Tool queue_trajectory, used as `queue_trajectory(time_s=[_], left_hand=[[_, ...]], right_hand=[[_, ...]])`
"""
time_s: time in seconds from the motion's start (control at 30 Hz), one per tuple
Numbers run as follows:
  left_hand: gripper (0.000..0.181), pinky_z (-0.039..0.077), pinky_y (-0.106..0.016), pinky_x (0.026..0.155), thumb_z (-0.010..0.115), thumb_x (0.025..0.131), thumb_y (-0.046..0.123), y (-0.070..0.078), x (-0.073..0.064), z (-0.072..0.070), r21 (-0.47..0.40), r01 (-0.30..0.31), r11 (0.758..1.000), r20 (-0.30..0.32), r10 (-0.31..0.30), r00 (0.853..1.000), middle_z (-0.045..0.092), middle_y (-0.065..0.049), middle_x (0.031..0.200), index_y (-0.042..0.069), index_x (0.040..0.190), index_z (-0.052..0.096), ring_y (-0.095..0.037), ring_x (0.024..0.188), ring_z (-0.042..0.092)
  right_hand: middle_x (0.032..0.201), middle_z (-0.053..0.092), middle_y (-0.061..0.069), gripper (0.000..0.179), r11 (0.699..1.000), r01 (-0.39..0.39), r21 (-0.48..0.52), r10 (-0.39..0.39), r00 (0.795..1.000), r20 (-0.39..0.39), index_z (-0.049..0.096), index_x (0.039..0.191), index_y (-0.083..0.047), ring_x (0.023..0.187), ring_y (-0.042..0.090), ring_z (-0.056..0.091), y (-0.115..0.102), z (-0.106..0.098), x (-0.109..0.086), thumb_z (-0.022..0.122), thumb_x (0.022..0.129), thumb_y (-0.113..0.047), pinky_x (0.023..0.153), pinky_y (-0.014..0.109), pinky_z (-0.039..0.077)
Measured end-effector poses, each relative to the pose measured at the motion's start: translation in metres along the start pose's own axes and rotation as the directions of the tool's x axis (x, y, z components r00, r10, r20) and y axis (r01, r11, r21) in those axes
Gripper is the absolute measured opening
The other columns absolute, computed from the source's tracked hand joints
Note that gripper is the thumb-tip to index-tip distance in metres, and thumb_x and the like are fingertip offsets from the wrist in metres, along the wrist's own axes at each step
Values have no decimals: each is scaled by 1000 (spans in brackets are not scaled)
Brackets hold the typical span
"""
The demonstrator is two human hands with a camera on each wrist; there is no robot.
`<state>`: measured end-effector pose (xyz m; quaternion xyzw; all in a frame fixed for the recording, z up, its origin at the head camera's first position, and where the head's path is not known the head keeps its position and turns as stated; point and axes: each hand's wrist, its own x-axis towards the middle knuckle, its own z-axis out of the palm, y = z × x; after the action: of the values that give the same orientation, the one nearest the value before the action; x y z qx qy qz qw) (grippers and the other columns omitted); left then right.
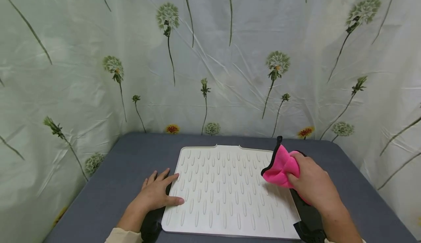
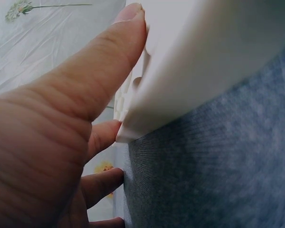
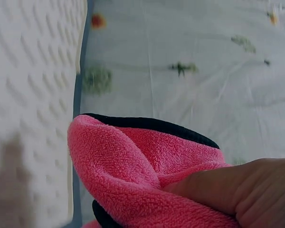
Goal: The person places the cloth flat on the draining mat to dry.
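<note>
Cloth bunched in right hand; left hand touching ridged tray.

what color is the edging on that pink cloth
The edging on the pink cloth is black, clearest in the right wrist view.

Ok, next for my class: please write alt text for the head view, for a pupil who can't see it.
A person's right hand grips a bunched pink cloth at the right side of a white textured board, while the left hand touches its left edge. Behind the dark table hangs a flower-patterned curtain.
</note>
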<state>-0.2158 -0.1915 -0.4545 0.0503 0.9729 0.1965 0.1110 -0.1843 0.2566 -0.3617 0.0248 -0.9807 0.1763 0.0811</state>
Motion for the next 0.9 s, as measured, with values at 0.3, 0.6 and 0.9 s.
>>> queue_trajectory(time_s=[0.3, 0.6, 0.9], left_hand=[[101, 12, -80, 114, 85, 68, 67, 0, -2, 0, 6, 3, 1000, 10, -3, 1000, 32, -20, 165, 23, 152, 50, -61, 149, 16], [101, 11, -79, 115, 85, 66, 68, -2, -3, 2, -19, -7, 1000, -4, 7, 1000, 32, -19, 165, 25, 151, 51, -60, 150, 16], [100, 11, -79, 114, 86, 68, 64, 0, -3, 0, -14, -20, 1000, -15, 20, 1000, 33, -20, 165, 23, 152, 50, -60, 150, 16]], right_hand=[[109, 63, 12, 48, 996, 69, 52, -69, 998, -16, 57, 131, -11, 86, 22, 57, -44, 20, -1, 75, 87, -18, 63, 38, 48], [105, 63, 6, 37, 987, 148, 65, -144, 988, -58, 60, 118, -17, 85, 19, 56, -70, 39, 1, 76, 84, -16, 65, 36, 47], [108, 63, 6, 41, 974, 214, 68, -210, 975, -67, 61, 118, -21, 82, 19, 57, -92, 60, 1, 80, 82, -15, 70, 38, 50]])
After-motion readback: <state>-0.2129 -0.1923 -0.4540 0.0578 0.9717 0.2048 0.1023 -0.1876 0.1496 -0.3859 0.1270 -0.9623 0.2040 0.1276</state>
